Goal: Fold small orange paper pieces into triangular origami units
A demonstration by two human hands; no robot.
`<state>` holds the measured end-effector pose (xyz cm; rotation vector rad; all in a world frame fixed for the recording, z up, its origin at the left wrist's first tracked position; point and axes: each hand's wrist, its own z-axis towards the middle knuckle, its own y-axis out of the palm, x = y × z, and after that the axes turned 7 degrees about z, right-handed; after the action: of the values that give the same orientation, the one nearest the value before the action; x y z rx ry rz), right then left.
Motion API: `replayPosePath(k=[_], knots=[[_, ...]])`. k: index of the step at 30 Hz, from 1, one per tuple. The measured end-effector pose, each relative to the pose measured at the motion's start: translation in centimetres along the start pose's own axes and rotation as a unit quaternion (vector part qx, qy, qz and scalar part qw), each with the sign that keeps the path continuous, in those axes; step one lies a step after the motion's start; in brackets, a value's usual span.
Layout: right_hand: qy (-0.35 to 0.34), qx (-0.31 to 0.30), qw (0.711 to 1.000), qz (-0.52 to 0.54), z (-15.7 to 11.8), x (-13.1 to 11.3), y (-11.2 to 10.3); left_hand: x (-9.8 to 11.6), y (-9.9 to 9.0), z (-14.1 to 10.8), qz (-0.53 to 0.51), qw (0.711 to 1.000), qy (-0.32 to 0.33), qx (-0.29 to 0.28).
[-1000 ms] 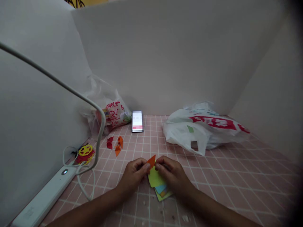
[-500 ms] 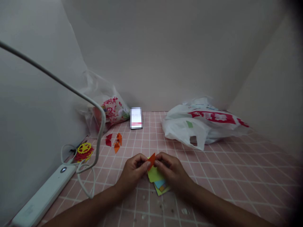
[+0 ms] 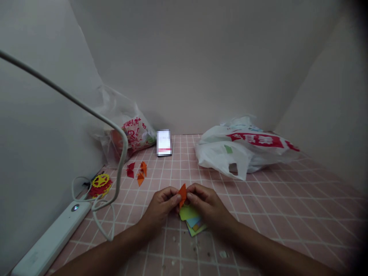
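Between my hands is a small folded piece of orange paper (image 3: 183, 194), its pointed tip upward. My left hand (image 3: 164, 203) pinches its left side between thumb and fingers. On the other side my right hand (image 3: 209, 205) is closed, thumb against forefinger, at the paper's right edge; its fingertips partly hide what they grip. Under the hands lies a loose stack of coloured paper sheets (image 3: 188, 213), yellow-green on top with blue, orange and yellow below. Farther left rest a red folded paper piece (image 3: 130, 170) and orange folded paper pieces (image 3: 140, 178).
A white power strip (image 3: 51, 239) with a looping cable (image 3: 125, 153) runs along the left. Yellow and red cut-outs (image 3: 100, 181) lie beside it. A phone (image 3: 163, 142) stands between two plastic bags, one left (image 3: 135, 132), one right (image 3: 218, 153), on a pink tiled surface (image 3: 287, 207).
The orange paper has shifted slightly left and turned in my fingers, showing a narrower face. The whole view has moved slightly; both hands keep nearly the same position.
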<state>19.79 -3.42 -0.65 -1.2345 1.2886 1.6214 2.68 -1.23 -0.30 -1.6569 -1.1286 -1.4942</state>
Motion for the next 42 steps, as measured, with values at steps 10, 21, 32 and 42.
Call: replayPosePath(k=[10,21,32,42], knots=[[0.014,0.022,1.000,-0.001,0.19,-0.24,0.13,-0.19,-0.09,-0.10,0.006,0.998,0.045,0.035],[0.008,0.014,1.000,-0.009,0.07,-0.01,0.07,0.25,0.27,-0.22,0.031,0.994,0.070,0.072],[0.013,0.019,1.000,-0.016,0.03,-0.08,0.07,0.19,0.22,-0.15,0.056,0.992,0.085,0.076],[-0.012,0.015,0.999,-0.049,-0.11,-0.31,0.13,0.02,0.00,-0.24,0.055,0.995,0.065,0.058]])
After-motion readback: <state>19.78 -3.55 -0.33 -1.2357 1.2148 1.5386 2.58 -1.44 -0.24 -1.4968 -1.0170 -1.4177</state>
